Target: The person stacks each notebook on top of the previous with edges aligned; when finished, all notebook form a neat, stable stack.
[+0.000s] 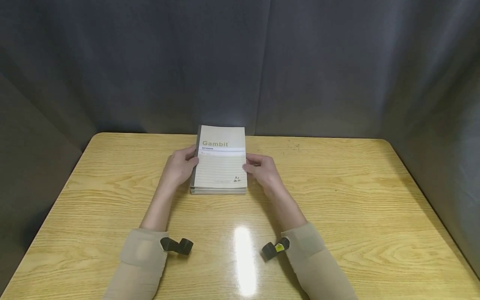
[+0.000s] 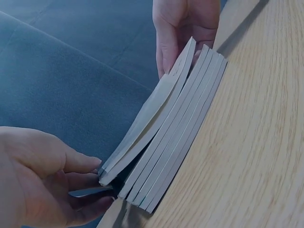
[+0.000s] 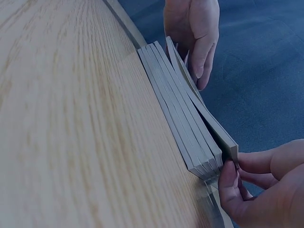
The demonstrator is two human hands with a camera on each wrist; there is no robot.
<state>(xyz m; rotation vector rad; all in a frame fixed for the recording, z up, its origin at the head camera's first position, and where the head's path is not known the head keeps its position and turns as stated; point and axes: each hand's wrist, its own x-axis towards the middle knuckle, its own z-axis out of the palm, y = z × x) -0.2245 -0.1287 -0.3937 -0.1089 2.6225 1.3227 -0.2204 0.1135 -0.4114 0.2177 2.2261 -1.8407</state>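
Observation:
A top notebook (image 1: 221,166) with a pale cover, "Gambit" lettering and a dark spine lies over a stack of several notebooks (image 2: 178,137). My left hand (image 1: 181,165) pinches its spine edge, thumb on the cover and fingers below. On the opposite edge my right hand (image 1: 263,170) pinches it too. In both wrist views the top notebook is raised at its edges, with a gap above the stack (image 3: 178,111). The lower notebooks sit flush on one another on the table. Some fingertips are hidden beneath the raised notebook.
The wooden table (image 1: 367,208) extends to both sides and in front of the stack. A dark grey curtain (image 1: 318,66) hangs behind the table's back edge and along its sides. A bright light reflection lies on the near tabletop. Small black cameras (image 1: 183,246) are worn at both wrists.

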